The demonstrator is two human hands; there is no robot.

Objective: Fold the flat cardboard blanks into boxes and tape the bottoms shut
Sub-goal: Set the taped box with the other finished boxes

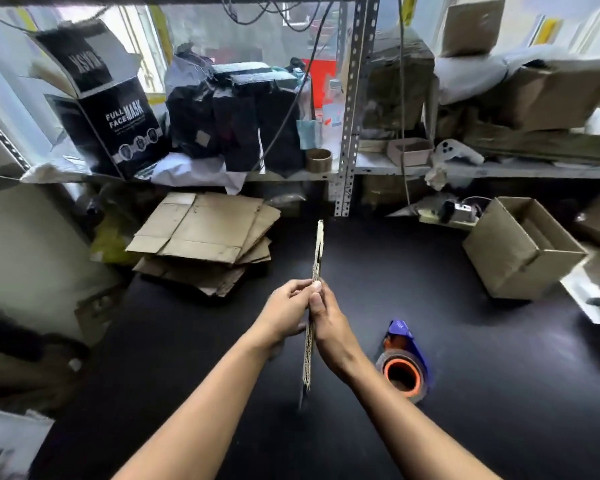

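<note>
two hands (284, 310), one held blank (317, 251), one blank stack (205, 233), one folded box (520, 247), one tape dispenser (404, 362)

flat cardboard blank (317, 252) held edge-on, upright

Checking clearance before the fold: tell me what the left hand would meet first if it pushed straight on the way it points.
The left hand points right, into the cardboard blank held edge-on; its fingers already grip it. Directly behind is the right hand.

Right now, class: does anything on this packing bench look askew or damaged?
Yes. The stack of flat blanks at the back left is fanned out unevenly, and its bottom sheets look torn at the front edge. Both hands hold one blank edge-on.
</note>
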